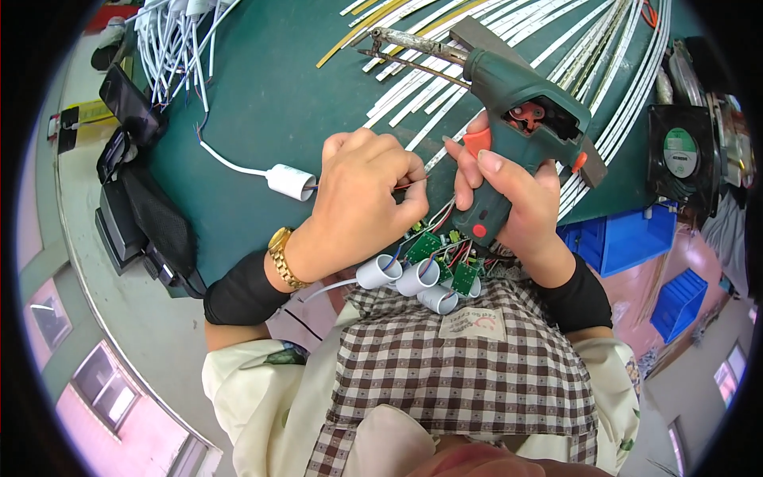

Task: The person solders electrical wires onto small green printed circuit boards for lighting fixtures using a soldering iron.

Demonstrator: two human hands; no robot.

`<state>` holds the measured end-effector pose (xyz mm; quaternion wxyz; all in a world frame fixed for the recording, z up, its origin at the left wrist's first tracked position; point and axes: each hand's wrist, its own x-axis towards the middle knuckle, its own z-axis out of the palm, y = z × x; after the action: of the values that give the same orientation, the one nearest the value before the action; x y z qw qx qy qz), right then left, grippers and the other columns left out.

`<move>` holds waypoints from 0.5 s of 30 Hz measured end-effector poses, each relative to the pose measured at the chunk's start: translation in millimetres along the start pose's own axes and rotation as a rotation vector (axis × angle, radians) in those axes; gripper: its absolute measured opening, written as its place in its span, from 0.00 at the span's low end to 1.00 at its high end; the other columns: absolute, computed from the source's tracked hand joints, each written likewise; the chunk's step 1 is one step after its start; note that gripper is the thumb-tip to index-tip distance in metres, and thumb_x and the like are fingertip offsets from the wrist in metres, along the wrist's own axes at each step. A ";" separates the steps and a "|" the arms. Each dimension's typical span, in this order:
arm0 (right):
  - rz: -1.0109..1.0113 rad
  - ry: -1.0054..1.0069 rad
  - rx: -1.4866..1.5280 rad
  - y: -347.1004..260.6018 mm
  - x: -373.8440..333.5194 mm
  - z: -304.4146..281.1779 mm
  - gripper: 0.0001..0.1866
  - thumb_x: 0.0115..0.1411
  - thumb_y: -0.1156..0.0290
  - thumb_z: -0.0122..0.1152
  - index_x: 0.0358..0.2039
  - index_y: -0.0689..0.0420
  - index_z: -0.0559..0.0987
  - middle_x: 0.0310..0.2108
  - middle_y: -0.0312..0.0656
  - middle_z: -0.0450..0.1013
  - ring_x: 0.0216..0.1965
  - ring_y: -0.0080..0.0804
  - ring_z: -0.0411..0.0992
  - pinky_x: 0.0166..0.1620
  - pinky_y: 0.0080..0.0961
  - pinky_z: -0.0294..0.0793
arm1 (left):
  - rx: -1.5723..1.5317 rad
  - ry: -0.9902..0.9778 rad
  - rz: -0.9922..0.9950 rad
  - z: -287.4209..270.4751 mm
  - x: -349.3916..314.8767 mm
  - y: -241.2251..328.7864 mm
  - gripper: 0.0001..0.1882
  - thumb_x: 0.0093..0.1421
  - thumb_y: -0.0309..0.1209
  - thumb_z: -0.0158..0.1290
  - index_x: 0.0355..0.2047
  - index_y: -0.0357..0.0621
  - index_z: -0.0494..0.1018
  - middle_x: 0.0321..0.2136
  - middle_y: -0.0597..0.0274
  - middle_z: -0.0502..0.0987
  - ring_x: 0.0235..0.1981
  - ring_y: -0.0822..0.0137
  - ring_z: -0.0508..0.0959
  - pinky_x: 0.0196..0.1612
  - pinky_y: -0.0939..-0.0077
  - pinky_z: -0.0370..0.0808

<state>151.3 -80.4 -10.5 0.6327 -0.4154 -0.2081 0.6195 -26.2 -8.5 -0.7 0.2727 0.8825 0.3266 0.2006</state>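
Note:
A dark green soldering gun [520, 91] with an orange trigger is gripped in my right hand [520, 195]; its long metal tip points to the upper left, over pale strips. My left hand [362, 187] is closed in a pinch on thin wires [409, 185], dark and reddish, beside the gun's handle. From behind this hand the wires lead toward a white cylindrical cap [291, 182] with a white cable lying on the table. Below both hands, against my checked apron, are several white caps [418, 277] with small green circuit boards [465, 277] and coloured wires.
Many narrow white and yellow LED-like strips [548, 32] fan across the far side of the green table [246, 103]. White cables with caps [179, 48] pile at the far left. Black devices [143, 207] line the left edge; a black fan [675, 151] and blue bins [636, 242] are right.

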 end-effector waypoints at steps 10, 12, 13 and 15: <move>-0.038 -0.031 -0.020 1.6 1.0 -2.2 0.15 0.58 0.75 0.59 0.44 0.67 0.72 0.31 0.44 0.73 0.24 0.31 0.74 0.29 0.26 0.74 | 0.114 0.000 -0.014 5.7 5.0 2.6 0.07 0.42 0.23 0.60 0.19 0.48 0.72 0.17 0.71 0.67 0.23 0.68 0.68 0.36 0.69 0.60; -0.039 -0.033 -0.018 2.2 1.1 -2.8 0.15 0.58 0.74 0.59 0.44 0.67 0.72 0.32 0.44 0.73 0.24 0.31 0.75 0.35 0.29 0.77 | 0.112 0.006 -0.044 7.1 4.3 2.5 0.06 0.43 0.25 0.59 0.17 0.48 0.72 0.18 0.69 0.69 0.27 0.64 0.71 0.37 0.66 0.61; -0.044 -0.030 -0.019 2.1 0.7 -3.3 0.15 0.58 0.74 0.59 0.44 0.67 0.72 0.32 0.44 0.73 0.24 0.31 0.75 0.35 0.29 0.77 | 0.111 0.006 -0.038 7.6 4.8 2.6 0.06 0.43 0.25 0.59 0.17 0.48 0.72 0.18 0.69 0.69 0.27 0.64 0.71 0.37 0.66 0.61; -0.124 -0.059 -0.021 1.1 -0.8 -4.7 0.16 0.59 0.75 0.58 0.46 0.66 0.70 0.30 0.42 0.72 0.25 0.31 0.75 0.45 0.35 0.77 | 0.107 0.005 -0.050 8.5 6.0 3.0 0.05 0.43 0.25 0.59 0.17 0.48 0.73 0.18 0.70 0.69 0.26 0.64 0.71 0.36 0.66 0.60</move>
<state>154.2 -82.6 -13.9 0.6590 -0.3899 -0.2584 0.5890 -16.0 -9.3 -4.3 0.2290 0.8868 0.3597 0.1783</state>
